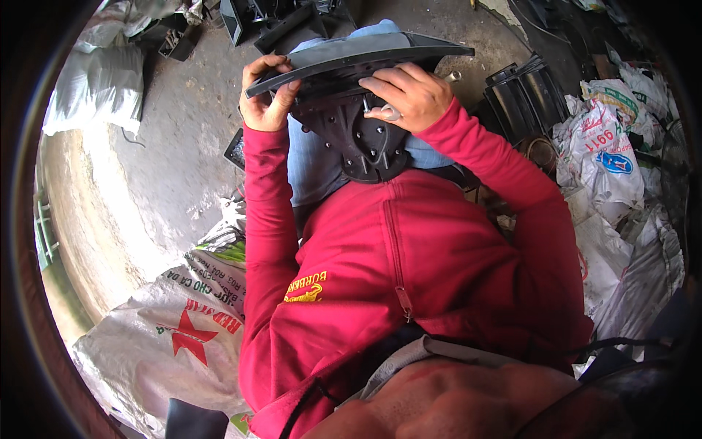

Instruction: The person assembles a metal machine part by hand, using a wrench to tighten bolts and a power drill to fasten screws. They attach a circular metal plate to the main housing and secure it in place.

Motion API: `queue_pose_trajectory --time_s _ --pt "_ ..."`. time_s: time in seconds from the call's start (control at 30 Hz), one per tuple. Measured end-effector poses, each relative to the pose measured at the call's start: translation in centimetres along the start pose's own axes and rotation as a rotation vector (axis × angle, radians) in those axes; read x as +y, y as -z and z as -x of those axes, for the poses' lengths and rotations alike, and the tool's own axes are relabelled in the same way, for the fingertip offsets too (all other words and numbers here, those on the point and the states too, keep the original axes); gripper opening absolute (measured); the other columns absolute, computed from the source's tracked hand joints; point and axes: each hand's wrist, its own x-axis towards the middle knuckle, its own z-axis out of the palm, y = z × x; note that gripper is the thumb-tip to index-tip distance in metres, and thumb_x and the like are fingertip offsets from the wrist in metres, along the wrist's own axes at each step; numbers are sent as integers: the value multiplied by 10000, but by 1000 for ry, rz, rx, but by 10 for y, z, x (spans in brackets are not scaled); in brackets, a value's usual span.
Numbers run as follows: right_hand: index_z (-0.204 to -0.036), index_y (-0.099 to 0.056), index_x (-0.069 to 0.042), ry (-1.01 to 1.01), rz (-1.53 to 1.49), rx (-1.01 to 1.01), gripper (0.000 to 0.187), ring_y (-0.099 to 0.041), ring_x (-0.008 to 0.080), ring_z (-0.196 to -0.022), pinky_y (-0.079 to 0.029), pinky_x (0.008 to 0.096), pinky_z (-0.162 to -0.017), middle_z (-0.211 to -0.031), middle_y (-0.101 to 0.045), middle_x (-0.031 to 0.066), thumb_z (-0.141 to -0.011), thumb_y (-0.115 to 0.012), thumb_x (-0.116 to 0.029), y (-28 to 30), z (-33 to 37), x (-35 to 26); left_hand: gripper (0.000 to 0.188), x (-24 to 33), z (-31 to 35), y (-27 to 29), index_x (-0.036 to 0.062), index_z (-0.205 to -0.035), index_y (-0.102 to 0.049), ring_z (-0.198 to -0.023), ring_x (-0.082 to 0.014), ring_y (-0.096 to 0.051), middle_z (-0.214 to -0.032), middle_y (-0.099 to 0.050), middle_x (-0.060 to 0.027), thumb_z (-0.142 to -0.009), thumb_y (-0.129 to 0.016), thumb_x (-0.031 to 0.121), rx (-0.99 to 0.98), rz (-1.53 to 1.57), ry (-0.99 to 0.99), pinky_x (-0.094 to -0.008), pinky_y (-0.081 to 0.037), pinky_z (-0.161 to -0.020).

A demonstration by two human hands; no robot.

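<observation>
The light falls strongest on the left, where the smooth grey concrete floor (121, 201) is washed out to almost pure white. The shiny white plastic sack (102, 88) at upper left also gives glare. Below the curved black plastic panel (333, 82) lies deep shadow, hiding details. The middle is rather sharp; the round rim bends shapes and darkens into black corners.

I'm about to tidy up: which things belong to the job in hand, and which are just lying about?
In hand:
Black panel, gripped by the left hand, right hand at its underside
Black bracket below the panel

Seemingly lying about:
White sack, lower left
White sacks, right
Black parts, right
Dark pieces, top
</observation>
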Motion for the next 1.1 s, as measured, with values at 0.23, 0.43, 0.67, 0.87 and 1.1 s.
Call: queue_pose_trajectory --time_s 0.23,0.43,0.67,0.87,1.1 --pt "-1095 -654 -184 4 36 18 473 -579 131 -865 -533 252 -681 -998 -618 -64 -656 -739 -338 0 3 0 403 1 2 -6 16 -1157 -541 -918 -147 -587 -1005 -616 -70 -827 -747 122 55 -26 11 -271 -474 -839" --pt "-1071 -668 -179 25 -15 8 393 -588 136 -851 -537 258 -677 -968 -630 -55 -690 -724 -261 4 1 4 358 -11 6 0 24 -1102 -574 -888 -140 -595 -969 -634 -50 -827 -759 159 75 -46 7 -267 -478 -819" --pt "-1054 -691 -143 75 -247 -155 344 -618 224 -857 -525 345 -737 -949 -673 15 -740 -753 -266 39 -64 56 247 25 -52 -19 46 -1013 -685 -817 -112 -627 -965 -694 -41 -823 -778 174 361 239 323 -248 -494 -778" --pt "-1072 -698 -36 -178 -753 -725 365 -670 217 -922 -510 324 -839 -998 -702 112 -764 -780 -214 65 -105 79 362 42 -51 -17 14 -1095 -654 -869 -176 -671 -1006 -688 -90 -864 -733 281 299 159 728 -309 -541 -811" --pt "-1126 -681 -22 -313 -963 -927 412 -646 137 -846 -510 291 -775 -948 -709 81 -765 -785 -191 24 -83 73 514 15 15 -20 20 -1278 -532 -990 -172 -586 -1134 -621 -90 -876 -715 283 446 -159 788 -290 -482 -836"
